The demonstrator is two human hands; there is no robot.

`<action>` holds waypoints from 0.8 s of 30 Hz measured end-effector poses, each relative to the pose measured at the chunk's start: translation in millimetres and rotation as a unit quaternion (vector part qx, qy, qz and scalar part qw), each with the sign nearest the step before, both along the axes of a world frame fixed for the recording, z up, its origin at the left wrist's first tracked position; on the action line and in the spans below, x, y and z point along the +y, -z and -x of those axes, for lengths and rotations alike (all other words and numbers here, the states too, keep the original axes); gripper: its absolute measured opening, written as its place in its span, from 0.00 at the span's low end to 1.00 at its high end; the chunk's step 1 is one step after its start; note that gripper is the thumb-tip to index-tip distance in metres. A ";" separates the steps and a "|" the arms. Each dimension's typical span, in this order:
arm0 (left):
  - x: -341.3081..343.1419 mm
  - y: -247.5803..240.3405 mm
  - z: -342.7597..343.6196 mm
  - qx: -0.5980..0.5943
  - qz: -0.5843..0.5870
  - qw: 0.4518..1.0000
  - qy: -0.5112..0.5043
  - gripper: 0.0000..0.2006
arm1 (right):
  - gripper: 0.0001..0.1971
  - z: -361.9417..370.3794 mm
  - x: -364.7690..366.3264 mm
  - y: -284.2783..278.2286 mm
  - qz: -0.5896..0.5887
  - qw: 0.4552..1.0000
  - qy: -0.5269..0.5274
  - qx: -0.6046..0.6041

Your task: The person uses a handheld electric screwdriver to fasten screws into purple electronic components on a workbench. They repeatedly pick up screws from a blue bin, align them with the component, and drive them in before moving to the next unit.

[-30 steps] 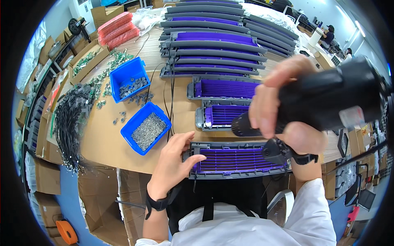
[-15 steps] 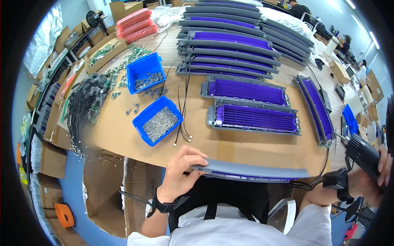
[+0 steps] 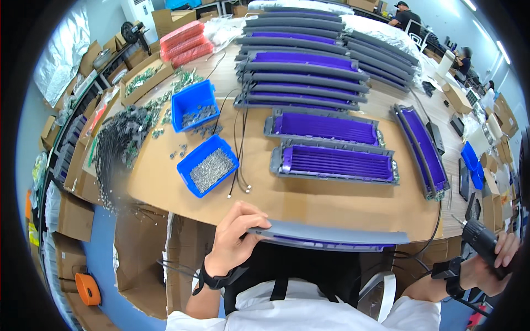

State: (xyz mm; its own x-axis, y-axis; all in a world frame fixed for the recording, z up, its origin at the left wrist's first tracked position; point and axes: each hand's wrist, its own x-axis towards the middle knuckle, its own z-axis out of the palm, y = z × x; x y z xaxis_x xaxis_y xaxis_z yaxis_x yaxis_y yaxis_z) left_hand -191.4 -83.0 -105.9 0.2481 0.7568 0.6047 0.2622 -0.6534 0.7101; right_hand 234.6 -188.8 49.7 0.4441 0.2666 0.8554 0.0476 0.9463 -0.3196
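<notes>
My left hand (image 3: 234, 240) pinches the left end of a long grey and purple plastic housing (image 3: 337, 233). Held on edge along the table's front, this part turns its grey outer side up, and only a strip of its purple inside shows. Out at the right, my right hand (image 3: 499, 256) is wrapped round a black electric screwdriver (image 3: 479, 238), whose thin bit points up and to the left, apart from the housing. Two similar housings, a nearer one (image 3: 337, 163) and a farther one (image 3: 328, 126), lie with their purple ribbed insides upward beyond my left hand.
A blue bin of small screws (image 3: 208, 168) and a blue bin of grey parts (image 3: 194, 107) stand left of centre. Black cables (image 3: 240, 149) trail beside them. Stacked housings (image 3: 303, 69) fill the back; another housing (image 3: 422, 149) lies right. Wired circuit boards (image 3: 124, 135) heap at left.
My right hand has brought the screwdriver down toward me, and its bit shows more plainly. The housing remains in my left hand, almost unmoved. The whole view has shifted slightly.
</notes>
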 end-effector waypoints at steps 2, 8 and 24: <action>-3.3 -4.9 -1.9 0.010 0.006 1.000 -0.014 0.14 | 0.17 -6.9 -2.4 5.1 -0.003 1.000 0.001 0.011; 7.8 -62.8 -11.0 -0.005 0.045 0.997 -0.057 0.17 | 0.26 -28.1 -6.9 20.7 -0.003 0.999 0.033 0.020; 137.8 -178.0 -45.7 -0.050 0.126 0.990 -0.029 0.13 | 0.25 -77.4 -17.8 50.1 0.040 0.997 0.045 0.049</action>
